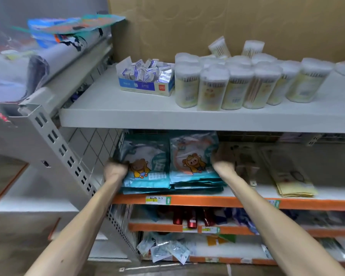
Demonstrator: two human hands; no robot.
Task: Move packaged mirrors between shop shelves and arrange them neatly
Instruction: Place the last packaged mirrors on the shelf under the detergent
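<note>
Two stacks of teal packets (147, 166) side by side, count per stack unreadable. One stack of yellow packets (295, 186) at right. One open carton (145, 86) of small boxes. Cotton-swab tubs (213, 88): about ten upright, two tipped behind. Three red cylinders (191, 219) lower down.

The teal plastic packets with a cartoon bear (147, 166) are glossy, smooth film. The pale grey metal shelf board (118, 114) above them looks matt and painted, as does the perforated grey metal upright (68, 156). The round clear plastic tubs of cotton swabs (213, 90) are smooth. The brown cardboard back panel (187, 22) is dull and papery. The small red cylinders (191, 220) have a metallic shine.
</note>
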